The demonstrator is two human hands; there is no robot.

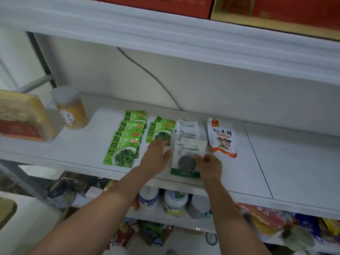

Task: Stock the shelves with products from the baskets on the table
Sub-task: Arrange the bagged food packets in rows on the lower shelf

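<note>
at the white shelf [294, 162], stocking under way, seen left to right. a yellow-and-red box [22, 116] sits at the far left end, with a jar of yellow powder [70, 109] just beside it. next come two columns of green seaweed packets [125, 142], lying flat and overlapping front to back.

my left hand [156, 155] lies open over the near end of the right-hand green column [160, 129], fingers straight and pointing at the back wall, thumb spread toward the front white packet [187, 157]. i cannot tell whether the thumb touches it.

that packet is the one in play. it lies at the head of a column of white packets [187, 129], overlapping the one behind, its long axis running straight away from me and its green bottom band near the shelf's front lip.

my right hand [209, 164] has it low on the right edge, thumb on top and fingers curled, a pinch rather than a full grip. the packet lies to the left of those fingers and between my two hands, with the right the one actually holding.

as i judge it, seating the packet means sliding it back along that axis, the open left hand serving as a guide.

an orange-and-white mushroom pouch [222, 138] lies just to the right, apart from my hand. the baskets are out of view.
</note>
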